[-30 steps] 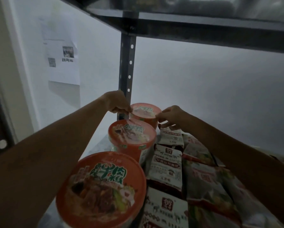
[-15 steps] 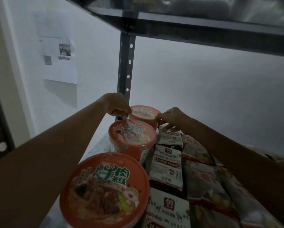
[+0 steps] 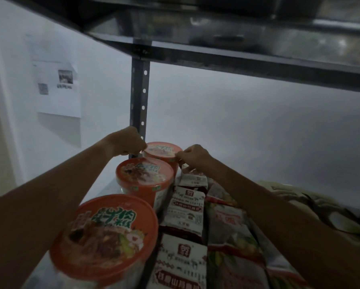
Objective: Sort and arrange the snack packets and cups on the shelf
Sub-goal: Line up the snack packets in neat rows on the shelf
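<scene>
Left hand (image 3: 127,141) curled at the left rim of the far cup (image 3: 162,151), fingers pinching the lid edge. Right hand (image 3: 192,155) pinching the same cup at its right rim. Far cup thus held from both sides, standing at the back of the shelf (image 3: 110,184), just beside the metal post (image 3: 139,97).

In front of it, middle cup (image 3: 144,176) and then near cup (image 3: 106,230), all three in one row running toward the camera, lids up. Right of the cups, a row of white-and-red packets (image 3: 187,207), and further right more packets (image 3: 227,224) of another kind, lying flat and overlapping.

Judging from this: cups and packets already grouped in separate rows, most of the sorting done. Left to do, probably: seating the far cup straight in line. Rightmost part of the shelf too dark to judge.
</scene>
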